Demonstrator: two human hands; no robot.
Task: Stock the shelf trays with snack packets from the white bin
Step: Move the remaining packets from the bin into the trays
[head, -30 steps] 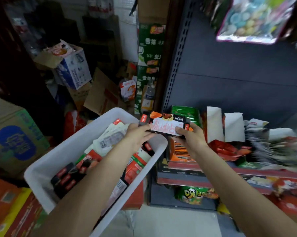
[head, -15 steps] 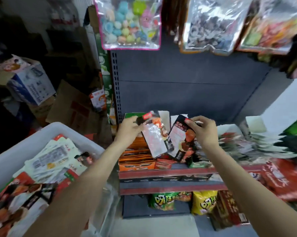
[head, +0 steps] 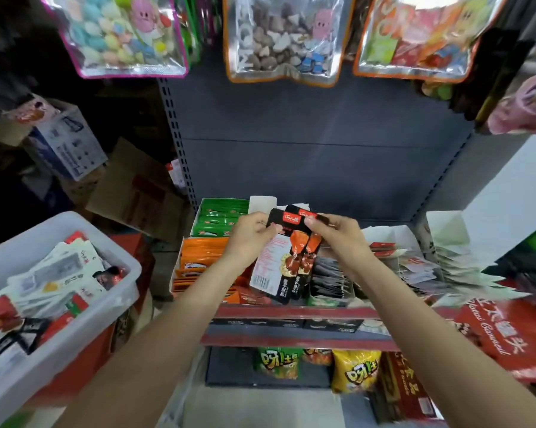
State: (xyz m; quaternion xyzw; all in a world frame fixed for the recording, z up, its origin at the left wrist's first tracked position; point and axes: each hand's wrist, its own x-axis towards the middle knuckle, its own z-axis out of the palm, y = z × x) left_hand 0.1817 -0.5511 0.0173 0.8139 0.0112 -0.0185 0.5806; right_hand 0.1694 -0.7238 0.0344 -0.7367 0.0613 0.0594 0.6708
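Both hands hold a fan of black-and-red foil snack packets (head: pixel 287 257) above the shelf trays (head: pixel 291 312): left hand (head: pixel 250 234) and right hand (head: pixel 333 231) fingers pinch the top edges. The white plastic bin (head: pixel 118 304) sits left.

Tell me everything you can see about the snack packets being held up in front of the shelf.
The snack packets are a few slim, glossy black sachets with red labels at the top and orange food pictures; the front one shows a white back panel with a barcode. They hang upright, fanned, above the shelf trays. The left hand and right hand pinch their top edges.
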